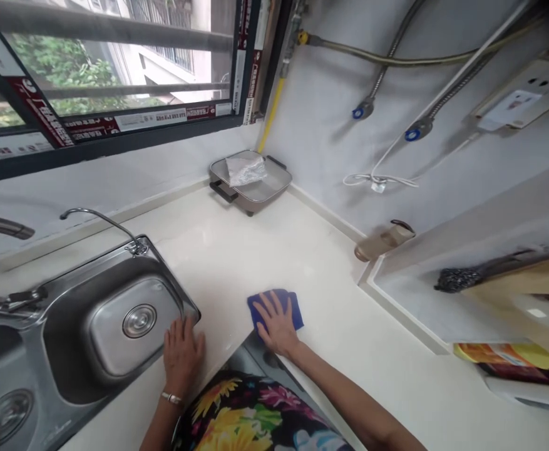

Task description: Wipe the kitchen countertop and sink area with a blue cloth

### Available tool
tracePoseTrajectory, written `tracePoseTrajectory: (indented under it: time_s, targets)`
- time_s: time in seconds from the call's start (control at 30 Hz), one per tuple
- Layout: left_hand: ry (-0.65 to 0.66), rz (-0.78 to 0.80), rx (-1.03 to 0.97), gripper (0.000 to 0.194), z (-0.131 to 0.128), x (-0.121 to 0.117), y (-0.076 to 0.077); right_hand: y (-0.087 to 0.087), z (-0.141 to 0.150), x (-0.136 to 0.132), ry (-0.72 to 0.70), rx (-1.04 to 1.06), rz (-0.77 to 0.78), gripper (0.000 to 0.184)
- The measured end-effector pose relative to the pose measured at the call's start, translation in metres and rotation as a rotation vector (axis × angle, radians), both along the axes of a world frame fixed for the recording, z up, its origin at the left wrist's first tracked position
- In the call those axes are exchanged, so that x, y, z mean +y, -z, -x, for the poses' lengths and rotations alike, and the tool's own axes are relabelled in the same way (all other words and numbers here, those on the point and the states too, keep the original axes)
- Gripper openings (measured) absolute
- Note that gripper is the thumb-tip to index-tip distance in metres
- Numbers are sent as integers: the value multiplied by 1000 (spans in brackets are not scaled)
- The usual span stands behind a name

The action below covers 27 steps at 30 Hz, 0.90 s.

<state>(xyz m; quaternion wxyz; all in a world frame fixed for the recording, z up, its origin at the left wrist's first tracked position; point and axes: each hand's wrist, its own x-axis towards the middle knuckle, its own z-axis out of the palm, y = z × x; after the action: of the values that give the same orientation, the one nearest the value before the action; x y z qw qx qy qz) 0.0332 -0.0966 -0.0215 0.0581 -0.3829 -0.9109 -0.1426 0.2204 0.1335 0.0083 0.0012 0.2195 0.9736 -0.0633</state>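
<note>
A folded dark blue cloth [297,308] lies flat on the white countertop [349,338], close to its front edge. My right hand [278,326] presses down on this cloth with its fingers spread. My left hand [182,351] rests at the front right corner of the stainless steel sink [166,266], fingers stretched over the rim and holding nothing. On that wrist sits a silver bracelet [171,398].
An electric pan [274,188] holding a plastic-wrapped packet [246,170] stands in the back corner. A brown bottle [382,243] is by the right wall. A slim tap [109,219] rises behind the sink. Hoses and a white cable [382,175] hang along the wall.
</note>
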Motion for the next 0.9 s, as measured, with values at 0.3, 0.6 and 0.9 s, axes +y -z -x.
tracePoseTrajectory:
  time_s: [0.3,0.6,0.9]
  targets:
    - [14,-32,-37,49,-2,5,-4,-24,65,-33,-113,-65,87,61]
    - [31,-41,-95,49,-5,0,-4,-19,161,-58,-213,-87,69,61]
    - [55,-93,-127,49,-7,-8,1,-12,264,-38,-249,-119,-41,58]
